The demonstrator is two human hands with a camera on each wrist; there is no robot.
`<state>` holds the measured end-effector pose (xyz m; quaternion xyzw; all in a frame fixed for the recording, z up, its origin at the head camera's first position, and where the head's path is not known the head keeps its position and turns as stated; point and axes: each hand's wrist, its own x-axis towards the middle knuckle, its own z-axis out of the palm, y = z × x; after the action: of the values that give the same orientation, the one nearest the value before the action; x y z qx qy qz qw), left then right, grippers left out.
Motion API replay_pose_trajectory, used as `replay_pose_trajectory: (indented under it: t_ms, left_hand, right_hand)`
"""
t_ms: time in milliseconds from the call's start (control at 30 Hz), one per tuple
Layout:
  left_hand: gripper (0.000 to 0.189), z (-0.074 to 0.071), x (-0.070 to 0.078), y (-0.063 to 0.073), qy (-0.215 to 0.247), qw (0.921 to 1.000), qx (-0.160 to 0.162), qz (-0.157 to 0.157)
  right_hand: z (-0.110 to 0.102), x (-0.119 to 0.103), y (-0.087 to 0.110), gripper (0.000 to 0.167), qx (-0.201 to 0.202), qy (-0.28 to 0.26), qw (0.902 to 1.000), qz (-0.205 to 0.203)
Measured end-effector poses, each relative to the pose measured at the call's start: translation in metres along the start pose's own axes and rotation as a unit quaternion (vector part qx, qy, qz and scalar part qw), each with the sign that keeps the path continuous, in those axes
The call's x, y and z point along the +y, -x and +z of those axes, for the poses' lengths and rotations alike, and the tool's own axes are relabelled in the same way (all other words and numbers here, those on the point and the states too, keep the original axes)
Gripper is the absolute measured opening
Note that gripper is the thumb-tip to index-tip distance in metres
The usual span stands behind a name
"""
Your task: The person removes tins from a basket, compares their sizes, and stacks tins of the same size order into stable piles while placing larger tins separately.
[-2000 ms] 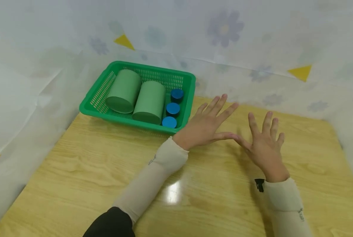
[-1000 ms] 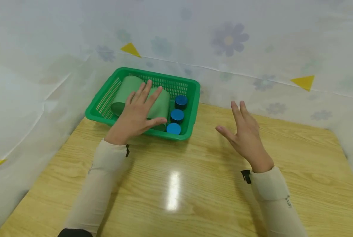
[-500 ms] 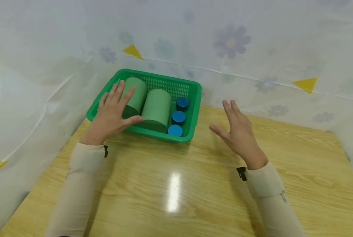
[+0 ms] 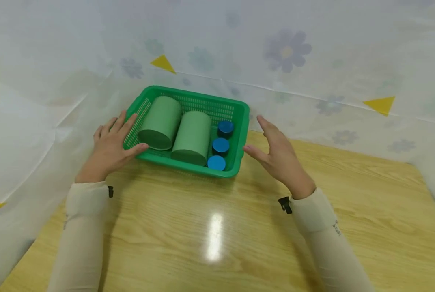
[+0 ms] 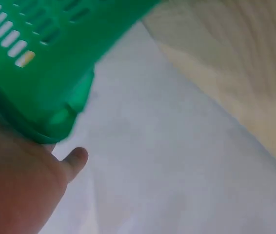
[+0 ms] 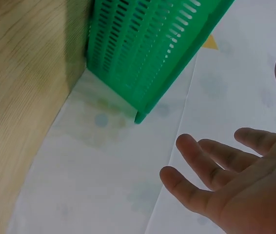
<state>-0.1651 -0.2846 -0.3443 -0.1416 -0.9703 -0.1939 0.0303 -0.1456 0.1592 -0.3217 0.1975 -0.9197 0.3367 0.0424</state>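
Note:
A green plastic basket (image 4: 199, 96) with slotted sides stands at the back of the table. Inside lie two light green cylinders (image 4: 161, 119) (image 4: 192, 134) on their sides, with three blue round lids or short jars (image 4: 220, 145) in a row to their right. My left hand (image 4: 109, 148), fingers spread, is at the basket's left end; whether it touches the rim is unclear. In the left wrist view the thumb or a finger shows just past the basket's corner (image 5: 55, 109). My right hand (image 4: 279, 156) is beside the right end, thumb near the rim, palm facing the basket (image 6: 133, 63) and holding nothing.
The wooden table (image 4: 173, 235) extends in front of the basket and to its right. A pale flowered sheet (image 4: 217, 40) hangs close behind the basket and along the left, with yellow triangles (image 4: 380, 105) on it.
My left hand has moved left, from near the right hand across over the basket to its left end. The right hand has moved left toward the basket's right end. The basket's contents look unchanged.

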Motion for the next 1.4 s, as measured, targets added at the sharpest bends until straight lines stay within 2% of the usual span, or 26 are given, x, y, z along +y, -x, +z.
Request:
replay_pose_trajectory:
  t_ms: [300,467,633,800,900,1033,1133,1400]
  left_hand:
    - [0.087,0.001,-0.023,0.004,0.073,0.9963,-0.024,-0.038]
    - [0.090,-0.002,-0.026,0.005,0.096,0.9934,-0.043,-0.046]
    - [0.095,-0.004,-0.027,0.006,0.110,0.9916,-0.049,-0.048]
    - [0.098,-0.004,-0.026,0.006,0.117,0.9902,-0.055,-0.053]
    - [0.099,-0.004,-0.026,0.007,0.119,0.9902,-0.052,-0.052]
    - [0.099,-0.003,-0.026,0.008,0.119,0.9905,-0.049,-0.050]
    - [0.098,-0.003,-0.025,0.009,0.119,0.9905,-0.047,-0.052]
    - [0.097,-0.004,-0.024,0.010,0.115,0.9910,-0.049,-0.049]
  right_hand:
    - [0.015,-0.014,-0.030,0.084,-0.017,-0.022,0.9995,-0.012]
    - [0.025,-0.016,-0.048,0.080,-0.022,-0.041,0.9989,-0.010]
    - [0.037,-0.016,-0.062,0.080,-0.050,-0.059,0.9970,0.004]
    - [0.044,-0.013,-0.072,0.078,-0.073,-0.053,0.9957,0.020]
    - [0.048,-0.012,-0.078,0.076,-0.099,-0.028,0.9943,0.028]
    - [0.054,-0.011,-0.086,0.073,-0.144,0.051,0.9881,0.019]
    - [0.057,-0.012,-0.092,0.071,-0.171,0.114,0.9787,0.009]
    - [0.063,-0.018,-0.100,0.062,-0.218,0.214,0.9522,0.008]
